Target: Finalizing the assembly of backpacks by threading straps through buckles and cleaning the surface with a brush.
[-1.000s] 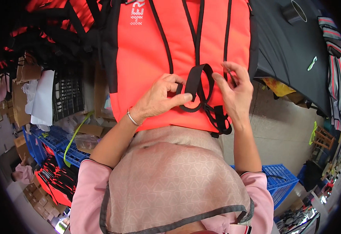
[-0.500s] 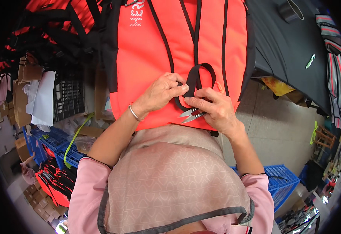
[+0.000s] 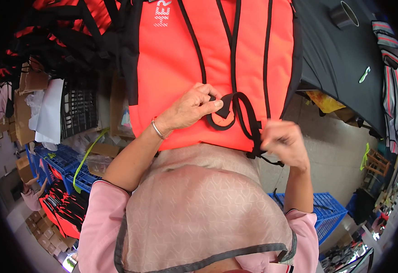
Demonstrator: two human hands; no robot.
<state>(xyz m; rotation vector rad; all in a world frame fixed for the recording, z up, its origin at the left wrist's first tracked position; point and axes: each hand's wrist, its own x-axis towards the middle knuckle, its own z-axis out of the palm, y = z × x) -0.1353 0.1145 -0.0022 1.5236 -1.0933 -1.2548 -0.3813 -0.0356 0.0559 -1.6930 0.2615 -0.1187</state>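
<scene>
A bright orange-red backpack (image 3: 167,68) with black side panels and black piping lies in front of me, its lower edge against my apron (image 3: 199,200). My left hand (image 3: 192,109) is closed, thumb and fingertips pinching a black webbing strap (image 3: 227,105) above the backpack's lower part. The strap curls in a loop, and its other length runs down to the right over the backpack's edge. At that lower right edge is my right hand (image 3: 284,142), raised beside the strap and curled. Motion smears its fingers, so what they hold cannot be made out.
A dark-covered table (image 3: 340,59) at the right bears a metal cup (image 3: 343,16) and a small pale green tool (image 3: 365,74). Blue plastic crates (image 3: 330,211) stand low on both sides. Cardboard boxes (image 3: 34,77) and a black crate (image 3: 80,107) are at the left.
My right hand has moved right and down, away from the strap loop. The thread snips seen in it before no longer show. The strap now trails right; my left hand keeps its pinch.
</scene>
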